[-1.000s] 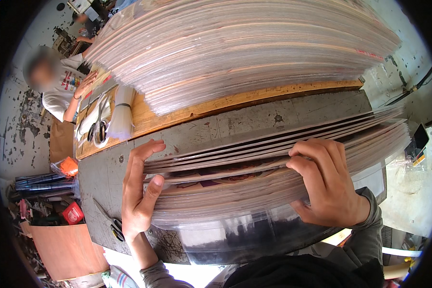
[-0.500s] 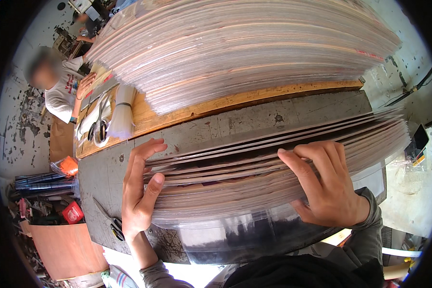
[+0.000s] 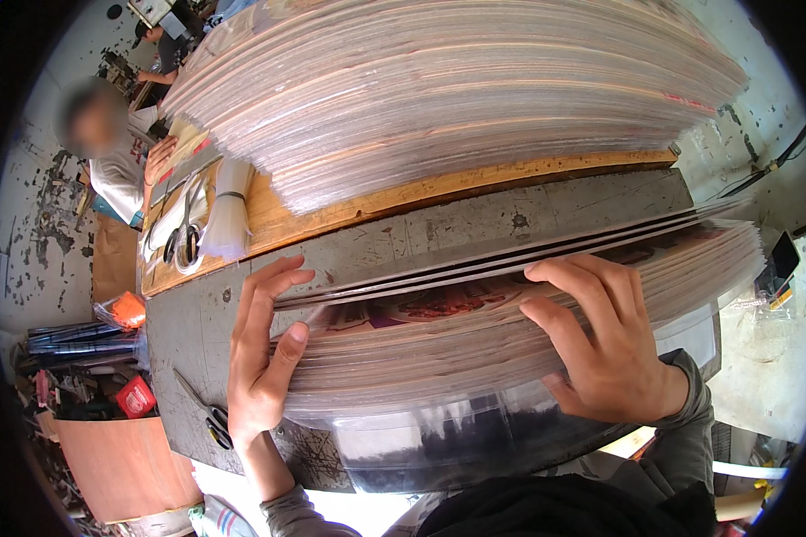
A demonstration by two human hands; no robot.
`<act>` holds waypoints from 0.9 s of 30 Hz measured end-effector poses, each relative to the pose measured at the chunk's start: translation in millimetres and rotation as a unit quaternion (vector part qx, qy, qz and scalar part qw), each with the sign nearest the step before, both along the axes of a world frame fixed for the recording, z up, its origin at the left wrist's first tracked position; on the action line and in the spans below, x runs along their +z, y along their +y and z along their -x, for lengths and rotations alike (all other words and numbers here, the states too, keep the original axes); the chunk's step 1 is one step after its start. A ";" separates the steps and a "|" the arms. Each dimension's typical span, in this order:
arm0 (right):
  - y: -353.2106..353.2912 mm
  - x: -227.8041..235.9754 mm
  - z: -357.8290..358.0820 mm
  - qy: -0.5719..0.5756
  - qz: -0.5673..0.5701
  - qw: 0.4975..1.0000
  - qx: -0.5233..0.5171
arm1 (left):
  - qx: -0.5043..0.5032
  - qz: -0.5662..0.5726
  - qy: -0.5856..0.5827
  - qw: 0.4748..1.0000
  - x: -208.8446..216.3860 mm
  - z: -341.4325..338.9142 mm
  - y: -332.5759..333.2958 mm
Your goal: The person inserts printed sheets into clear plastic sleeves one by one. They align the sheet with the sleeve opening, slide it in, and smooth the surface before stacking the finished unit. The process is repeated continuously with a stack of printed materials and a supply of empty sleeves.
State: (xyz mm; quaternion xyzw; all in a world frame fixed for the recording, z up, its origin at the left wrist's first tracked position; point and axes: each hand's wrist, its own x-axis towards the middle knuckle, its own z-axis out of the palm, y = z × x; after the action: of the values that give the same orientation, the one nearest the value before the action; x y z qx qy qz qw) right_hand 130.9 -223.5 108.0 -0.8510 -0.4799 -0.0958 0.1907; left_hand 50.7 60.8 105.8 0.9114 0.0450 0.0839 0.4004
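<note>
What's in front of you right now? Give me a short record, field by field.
Left grip: spread at the near stack's left end, thumb apart from fingers
Right grip: fingers spread, at the sheet edges right of middle
Near stack: thin sheets; far few parted from the rest, printed pictures showing in the gap
Surface: grey table
Beyond: large stack on a wooden table
Scissors: near pair left of the left grip; far pair on the wooden table
</note>
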 end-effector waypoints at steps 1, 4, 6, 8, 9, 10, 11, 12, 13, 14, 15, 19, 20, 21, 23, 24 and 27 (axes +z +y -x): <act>0.0 -0.2 0.0 -0.005 0.000 1.000 -0.001 | 0.000 0.002 0.001 1.000 -0.2 -0.4 0.0; 0.4 -2.8 -0.4 -0.019 -0.002 1.000 -0.002 | -0.007 0.006 -0.011 1.000 -2.0 -1.6 0.0; 1.6 -3.1 -0.3 -0.031 -0.008 0.999 0.002 | -0.017 0.002 -0.043 0.999 -0.2 0.7 0.5; 1.5 -2.5 0.0 -0.031 -0.012 0.999 0.002 | -0.017 0.006 -0.034 0.999 0.8 1.7 0.7; 1.4 -2.7 0.1 -0.031 -0.013 0.999 0.001 | -0.018 0.008 -0.030 0.999 0.3 1.6 1.0; 1.6 -3.4 0.3 -0.033 -0.013 0.999 -0.001 | -0.018 0.010 -0.026 0.999 -0.5 1.6 1.4; 1.8 -4.8 0.4 -0.034 -0.013 0.999 -0.004 | -0.017 0.012 -0.022 1.000 -1.7 1.3 1.8; 2.0 -5.6 0.5 -0.036 -0.013 0.999 -0.007 | -0.016 0.014 -0.019 1.000 -2.5 1.2 2.2; 2.3 -5.6 0.5 -0.037 -0.011 0.999 -0.010 | -0.022 0.006 -0.024 0.999 -2.6 0.6 2.4; 2.8 -5.1 0.5 -0.038 -0.008 0.999 -0.012 | -0.027 -0.002 -0.030 0.999 -2.2 -0.1 2.7; 2.9 -4.5 0.5 -0.040 -0.006 0.999 -0.015 | -0.033 -0.010 -0.035 0.999 -1.9 -0.3 2.8; 2.5 -2.7 1.2 -0.036 0.004 0.999 -0.009 | -0.030 -0.007 -0.031 0.999 -0.8 0.3 2.3; 2.4 -2.4 1.5 -0.035 0.006 0.999 -0.008 | -0.030 -0.007 -0.031 0.999 -0.8 0.3 2.4; 2.4 -2.2 1.7 -0.035 0.007 0.999 -0.007 | -0.030 -0.006 -0.030 0.999 -0.7 0.3 2.5; 2.2 -3.4 1.5 -0.030 0.007 1.000 -0.003 | -0.017 -0.006 -0.011 1.000 0.2 0.0 0.1; 2.0 -4.0 1.3 -0.028 0.007 1.000 0.000 | -0.011 -0.005 -0.001 1.000 0.5 0.0 -0.7; 1.2 -4.6 0.1 -0.023 0.007 1.000 0.004 | -0.011 -0.006 -0.002 1.000 -0.4 0.7 -0.3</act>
State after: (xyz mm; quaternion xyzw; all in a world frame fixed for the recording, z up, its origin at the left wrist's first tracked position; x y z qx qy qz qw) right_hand 130.8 -222.2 103.4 -0.8479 -0.4884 -0.1105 0.1740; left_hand 50.0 60.5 105.4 0.9142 0.0336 0.0813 0.3957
